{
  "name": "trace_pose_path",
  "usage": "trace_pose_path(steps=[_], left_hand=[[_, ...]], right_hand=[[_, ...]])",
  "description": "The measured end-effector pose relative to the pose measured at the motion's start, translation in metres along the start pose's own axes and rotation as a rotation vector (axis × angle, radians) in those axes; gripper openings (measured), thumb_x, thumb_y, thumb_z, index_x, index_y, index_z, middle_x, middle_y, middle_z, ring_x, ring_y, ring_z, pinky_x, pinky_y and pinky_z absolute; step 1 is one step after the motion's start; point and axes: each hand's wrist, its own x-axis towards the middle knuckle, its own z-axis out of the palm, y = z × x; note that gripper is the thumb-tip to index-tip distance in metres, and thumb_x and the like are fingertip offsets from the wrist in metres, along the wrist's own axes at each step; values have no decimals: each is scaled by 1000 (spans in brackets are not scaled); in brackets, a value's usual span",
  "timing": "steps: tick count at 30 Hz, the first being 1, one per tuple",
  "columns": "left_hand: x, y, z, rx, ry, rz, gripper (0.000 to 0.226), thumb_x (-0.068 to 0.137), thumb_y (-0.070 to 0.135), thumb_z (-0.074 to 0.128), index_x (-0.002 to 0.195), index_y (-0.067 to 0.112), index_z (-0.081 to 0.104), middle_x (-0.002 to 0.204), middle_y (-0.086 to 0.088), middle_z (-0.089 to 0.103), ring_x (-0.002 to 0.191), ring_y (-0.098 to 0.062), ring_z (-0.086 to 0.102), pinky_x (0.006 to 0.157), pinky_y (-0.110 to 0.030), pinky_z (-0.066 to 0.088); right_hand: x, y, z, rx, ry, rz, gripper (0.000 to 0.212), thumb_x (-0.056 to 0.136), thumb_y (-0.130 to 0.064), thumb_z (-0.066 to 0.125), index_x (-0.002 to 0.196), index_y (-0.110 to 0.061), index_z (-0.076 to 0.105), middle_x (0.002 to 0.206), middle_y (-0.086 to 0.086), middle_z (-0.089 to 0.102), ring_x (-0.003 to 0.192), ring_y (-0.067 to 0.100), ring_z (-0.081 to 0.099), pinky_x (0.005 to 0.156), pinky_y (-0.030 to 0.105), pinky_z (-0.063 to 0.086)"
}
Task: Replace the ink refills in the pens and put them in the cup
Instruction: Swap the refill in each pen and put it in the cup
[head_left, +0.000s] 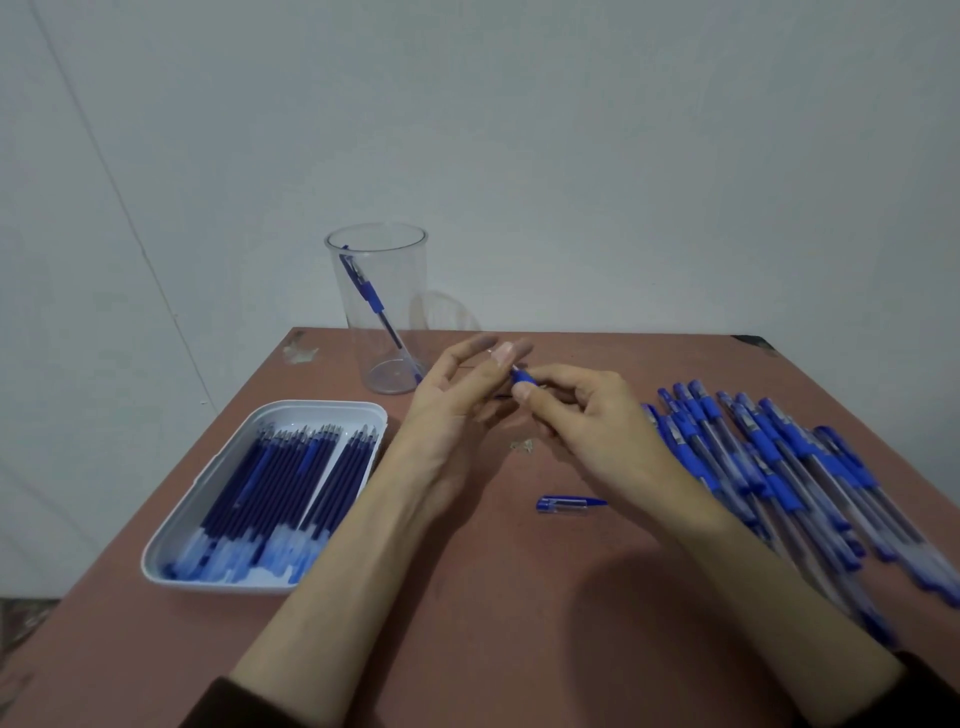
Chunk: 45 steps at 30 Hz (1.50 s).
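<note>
Just before the cup (383, 332), pen (521, 379) pinched by the right grip's (587, 421) curled fingers.
Left grip (457, 410) alongside, fingers straight and loose, clasping nothing.

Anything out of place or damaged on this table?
Minor only. A loose pen cap lies alone mid-table, probably off the pen the right hand grips. The table has a chip at its far-left corner and a scuff near the centre. Nothing spilled.
</note>
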Motion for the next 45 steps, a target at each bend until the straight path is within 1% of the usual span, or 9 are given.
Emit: trace_pose_path(steps=[3, 6, 13, 16, 21, 25, 32, 35, 45], left_hand=[[-2, 4, 1, -13, -10, -20, 45, 74, 18, 64, 118, 15, 55, 108, -7, 71, 96, -16, 68, 90, -30, 52], [-1, 5, -3, 46, 38, -9, 28, 86, 8, 59, 113, 17, 58, 98, -2, 74, 96, -12, 68, 88, -26, 51], [-1, 3, -2, 46, 39, 42, 32, 85, -3, 60, 112, 15, 61, 98, -4, 74, 86, -15, 71, 81, -24, 56], [-2, 5, -1, 104, 117, 74, 27, 84, 1, 63, 108, 14, 64, 87, 1, 74, 74, -7, 69, 67, -16, 53], [3, 6, -11, 238, 259, 84, 14, 85, 15, 67, 96, 23, 70, 89, 9, 66, 83, -5, 60, 73, -17, 47], [3, -1, -11, 536, 148, 61, 16, 82, 2, 69, 93, 12, 72, 78, 1, 67, 66, 0, 61, 59, -10, 47], [-6, -13, -5, 1145, -236, 187, 25, 75, -3, 70, 91, 17, 71, 75, 10, 71, 68, 4, 64, 69, -8, 46], [-7, -14, -5, 1181, -314, 137, 30, 76, -2, 70, 99, 17, 72, 80, 3, 72, 70, -3, 65, 73, -13, 50], [-4, -13, -9, 1095, -312, 41, 31, 75, 3, 75, 100, 21, 71, 85, 10, 73, 74, 0, 61, 79, -17, 51]], right_hand=[[4, 6, -4, -21, 101, 42, 16, 94, -22, 58, 101, -19, 72, 47, -18, 53, 43, 1, 44, 51, 12, 32], [7, 9, -11, -19, 161, 64, 13, 93, -23, 59, 94, -23, 72, 47, -13, 51, 44, 1, 43, 53, 18, 33], [4, 8, -8, -78, 48, 12, 11, 90, -25, 63, 91, -28, 74, 57, -12, 60, 55, 7, 53, 57, 24, 43], [2, 7, -9, -150, 38, -22, 10, 88, -24, 64, 88, -30, 73, 60, -1, 60, 57, 10, 53, 58, 32, 46], [2, 9, -15, -384, 88, -40, 10, 87, -28, 65, 80, -35, 67, 71, 10, 65, 65, 22, 55, 57, 29, 41], [9, 14, -25, -399, 219, -16, 7, 86, -26, 65, 82, -32, 68, 72, 14, 66, 69, 27, 61, 63, 34, 48], [11, 16, -30, -415, 266, 8, 5, 87, -28, 64, 87, -29, 69, 71, 12, 66, 71, 30, 63, 66, 40, 52], [11, 17, -30, -427, 267, 17, 5, 87, -28, 64, 88, -28, 69, 71, 10, 67, 71, 28, 64, 67, 40, 52], [10, 15, -29, -443, 255, 21, 7, 87, -28, 64, 90, -26, 70, 68, 9, 66, 69, 27, 63, 65, 37, 51]])
